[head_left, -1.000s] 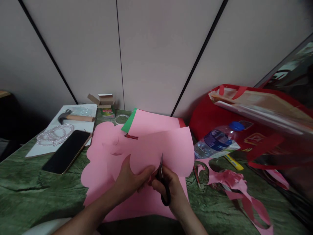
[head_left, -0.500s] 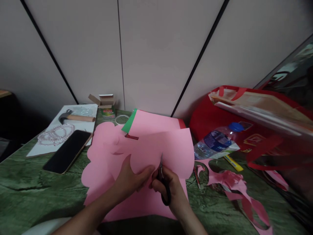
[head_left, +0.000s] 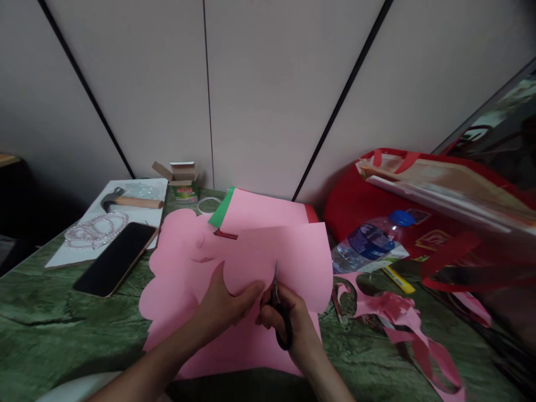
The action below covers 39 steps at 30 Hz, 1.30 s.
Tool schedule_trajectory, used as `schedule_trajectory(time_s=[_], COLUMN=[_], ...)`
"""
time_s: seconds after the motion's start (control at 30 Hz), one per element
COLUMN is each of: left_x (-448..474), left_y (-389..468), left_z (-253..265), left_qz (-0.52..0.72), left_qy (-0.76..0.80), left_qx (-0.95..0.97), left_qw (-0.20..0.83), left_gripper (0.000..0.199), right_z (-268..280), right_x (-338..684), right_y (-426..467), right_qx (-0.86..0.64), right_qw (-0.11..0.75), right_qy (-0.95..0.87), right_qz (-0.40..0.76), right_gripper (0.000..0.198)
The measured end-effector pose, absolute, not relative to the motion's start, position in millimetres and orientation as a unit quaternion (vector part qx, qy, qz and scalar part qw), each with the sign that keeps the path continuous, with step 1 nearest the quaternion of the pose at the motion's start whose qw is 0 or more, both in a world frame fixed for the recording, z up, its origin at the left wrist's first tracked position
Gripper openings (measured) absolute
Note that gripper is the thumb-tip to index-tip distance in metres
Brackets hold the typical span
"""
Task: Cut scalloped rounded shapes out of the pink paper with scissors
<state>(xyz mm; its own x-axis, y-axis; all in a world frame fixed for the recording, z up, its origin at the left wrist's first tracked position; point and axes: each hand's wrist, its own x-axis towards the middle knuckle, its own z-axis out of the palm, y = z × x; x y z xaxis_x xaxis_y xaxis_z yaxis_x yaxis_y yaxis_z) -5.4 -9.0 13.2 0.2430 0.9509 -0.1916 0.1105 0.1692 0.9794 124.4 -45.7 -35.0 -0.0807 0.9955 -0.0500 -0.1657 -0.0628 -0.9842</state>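
Above the green counter, the left hand pinches a curved pink paper sheet at its near edge, and the right hand grips black-handled scissors whose blades meet that sheet. Scallop-edged pink paper lies beneath both hands; a smartphone rests to its left.

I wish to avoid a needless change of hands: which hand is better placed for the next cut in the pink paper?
Probably the right hand: it holds the scissors at the pink paper. The left hand grips that paper close beside them, so it seems better suited to steadying.
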Motion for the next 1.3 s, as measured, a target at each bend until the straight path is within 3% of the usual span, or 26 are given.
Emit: schedule_trajectory(time_s=[1.3], left_x=[-10.1], left_y=[-5.7], left_z=[15.6], left_qz=[0.323], left_qy=[0.499], left_qx=[0.601], left_qw=[0.534], left_gripper=[0.038], right_z=[-39.1], right_x=[124.0], right_y=[-46.0], right_qx=[-0.450], right_qw=[0.516], right_qy=[-0.450], right_qz=[0.574], right_gripper=[0.018])
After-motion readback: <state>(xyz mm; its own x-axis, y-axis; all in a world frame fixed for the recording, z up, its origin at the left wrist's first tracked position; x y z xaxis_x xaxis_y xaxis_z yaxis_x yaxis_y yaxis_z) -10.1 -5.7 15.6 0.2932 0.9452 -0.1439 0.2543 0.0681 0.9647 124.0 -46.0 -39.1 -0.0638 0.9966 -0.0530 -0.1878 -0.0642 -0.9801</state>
